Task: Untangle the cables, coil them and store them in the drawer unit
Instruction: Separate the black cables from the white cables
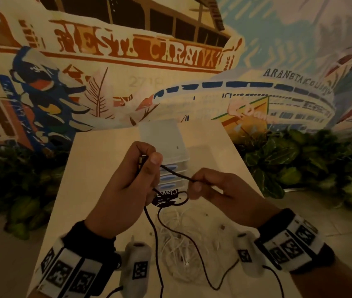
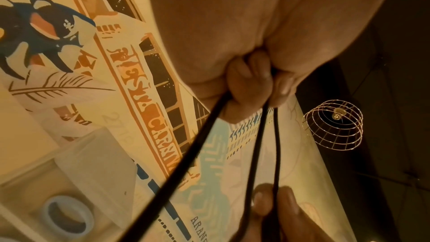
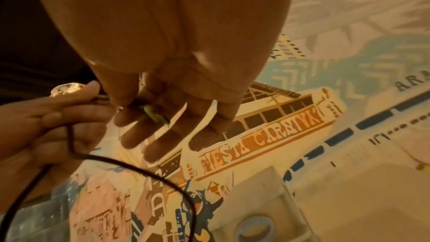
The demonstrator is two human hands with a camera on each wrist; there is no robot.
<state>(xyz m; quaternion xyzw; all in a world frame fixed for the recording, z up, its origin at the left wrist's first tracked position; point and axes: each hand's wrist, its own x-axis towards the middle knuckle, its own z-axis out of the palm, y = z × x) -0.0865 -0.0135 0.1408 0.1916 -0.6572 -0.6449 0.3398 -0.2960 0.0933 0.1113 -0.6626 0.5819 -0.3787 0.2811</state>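
Both hands raised above white table [image 1: 89,168], just in front of white drawer unit [image 1: 164,136] with blue oval handles, closed.
Left hand [image 1: 127,181]: fingers curled round black cable [image 1: 177,174], plug end poking out by thumb; several strands seen leaving fist in left wrist view [image 2: 204,128].
Right hand [image 1: 222,190]: thumb and forefinger pinching same cable; other fingers extended in right wrist view [image 3: 177,120].
Short span taut between hands, near each other, not touching.
Rest of cable hanging in loops down to table.
Tangled white cables [image 1: 183,244] lying on table below hands.
Painted mural [image 1: 127,50] behind; green plants [image 1: 289,160] at sides
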